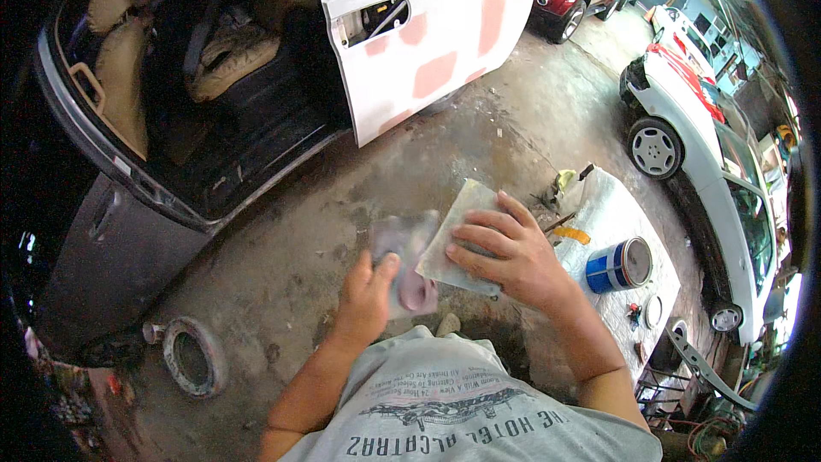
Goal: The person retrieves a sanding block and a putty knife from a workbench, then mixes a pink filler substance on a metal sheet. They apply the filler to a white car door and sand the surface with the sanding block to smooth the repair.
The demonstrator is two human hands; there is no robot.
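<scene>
My left hand [368, 295] grips a thin flat mixing board [400, 235], its thumb lying on top. A lump of pinkish paste [417, 293], which looks like body filler, sits on the board's near part. In my right hand [517, 252] is a broad, pale grey-green spreader [466, 205], with the fingers laid flat across its face. The spreader's left corner overlaps the board's right side and hides part of it. Whether the two touch I cannot tell. Both hands are held in front of my shirt, above the concrete floor.
To the right, a silver-covered table [611, 205] bears a blue paint can [617, 265], an orange-yellow strip [573, 234] and a round lid [653, 311]. Ahead stands a white vehicle door [436, 34] with pink patches. A tyre [192, 358] lies at left; a white car [710, 137] is parked at right.
</scene>
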